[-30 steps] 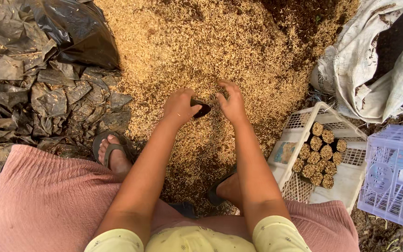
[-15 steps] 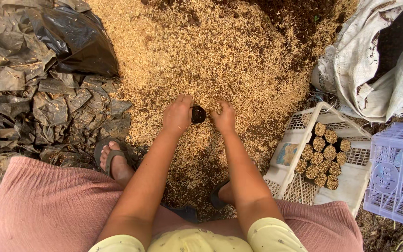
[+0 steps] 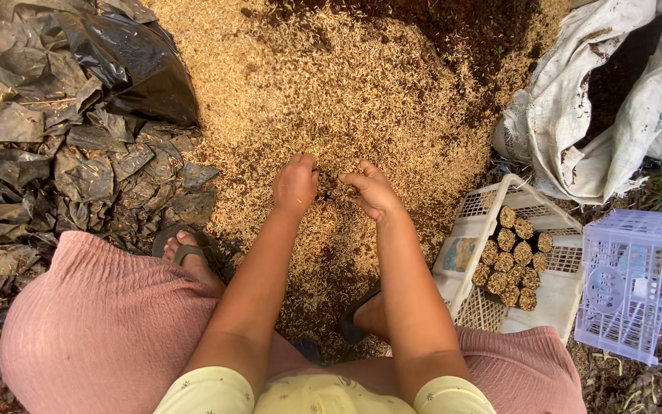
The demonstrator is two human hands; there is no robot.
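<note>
I squat over a wide heap of tan husk (image 3: 346,92). My left hand (image 3: 294,184) and my right hand (image 3: 375,192) meet low over the heap's near side. Between them sits a small dark pouch (image 3: 330,188), mostly hidden by fingers and husk. The left hand is curled into a fist on the pouch's left edge. The right hand's fingers pinch its right edge.
A white slotted crate (image 3: 475,205) at my right holds several filled dark pouches (image 3: 516,261) topped with husk. A lilac crate (image 3: 626,284) stands further right, under a white sack (image 3: 576,115). Crumpled black plastic (image 3: 78,146) covers the left. My sandalled feet (image 3: 187,251) rest by the heap.
Both hands have drawn closer together and nearer to me. The dark pouch, plainly seen between them before, is now nearly covered by fingers and husk.
</note>
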